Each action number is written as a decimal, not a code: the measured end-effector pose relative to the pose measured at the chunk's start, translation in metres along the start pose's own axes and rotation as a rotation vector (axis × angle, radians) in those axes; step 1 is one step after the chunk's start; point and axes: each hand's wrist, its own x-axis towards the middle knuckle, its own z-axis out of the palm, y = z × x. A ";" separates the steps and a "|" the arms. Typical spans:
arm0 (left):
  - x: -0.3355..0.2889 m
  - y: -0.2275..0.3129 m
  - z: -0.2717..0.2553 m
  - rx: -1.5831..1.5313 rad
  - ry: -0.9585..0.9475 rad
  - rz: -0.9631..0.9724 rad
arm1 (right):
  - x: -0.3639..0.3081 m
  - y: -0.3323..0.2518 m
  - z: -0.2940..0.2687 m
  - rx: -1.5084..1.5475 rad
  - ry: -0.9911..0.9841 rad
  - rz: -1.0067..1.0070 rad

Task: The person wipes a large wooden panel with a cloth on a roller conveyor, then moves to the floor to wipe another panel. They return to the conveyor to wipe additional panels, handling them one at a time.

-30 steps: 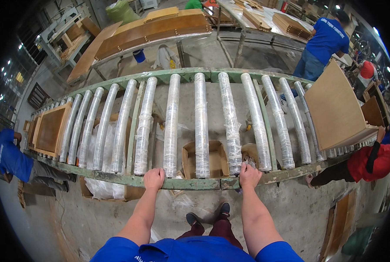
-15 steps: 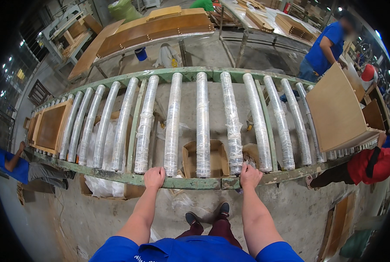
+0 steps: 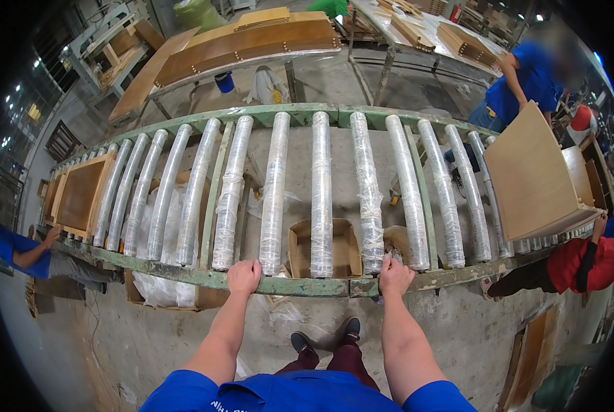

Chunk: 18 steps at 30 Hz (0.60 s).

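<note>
A green, paint-worn rail (image 3: 307, 286) runs along the near side of a roller conveyor. My left hand (image 3: 244, 277) is closed over this rail, fingers curled around its top. Farther right, my right hand (image 3: 395, 276) grips the same rail, thumb side up. Between and beyond my hands lie metal rollers wrapped in clear film, such as the middle roller (image 3: 321, 192). No loose object shows in either hand. My fingertips are partly hidden behind the rail.
A wooden cabinet carcass (image 3: 533, 172) stands on the right rollers, with a blue-shirted person (image 3: 520, 82) and a red-shirted person (image 3: 582, 264) beside it. Wood-framed panels (image 3: 80, 189) lie at left near another person (image 3: 22, 254). Under the rollers is a cardboard box (image 3: 297, 250).
My hands stay on the rail. At left, the person's hand has reached up to the framed panel's edge. The blue-shirted person at right leans farther over the carcass.
</note>
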 end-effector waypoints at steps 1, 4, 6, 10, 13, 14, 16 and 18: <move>0.000 -0.001 0.000 0.010 -0.002 -0.004 | 0.000 -0.001 0.000 -0.003 -0.006 0.001; 0.001 -0.003 0.002 0.014 0.004 -0.001 | 0.001 0.000 0.001 -0.012 -0.012 0.004; 0.000 -0.003 0.003 0.010 0.011 0.004 | 0.000 0.000 0.001 -0.010 -0.005 -0.001; 0.000 -0.005 0.003 0.010 0.015 0.005 | 0.000 -0.001 0.001 -0.016 -0.030 0.006; 0.001 -0.004 0.004 0.013 0.016 0.007 | 0.000 0.000 0.000 -0.028 -0.056 0.021; 0.001 -0.003 0.004 0.013 0.016 0.008 | 0.000 0.000 -0.001 -0.030 -0.063 0.026; 0.001 -0.003 0.005 0.010 0.021 0.008 | 0.001 0.000 -0.002 -0.027 -0.067 0.027; 0.001 -0.002 0.005 0.008 0.022 0.009 | 0.001 0.001 -0.003 -0.017 -0.057 0.025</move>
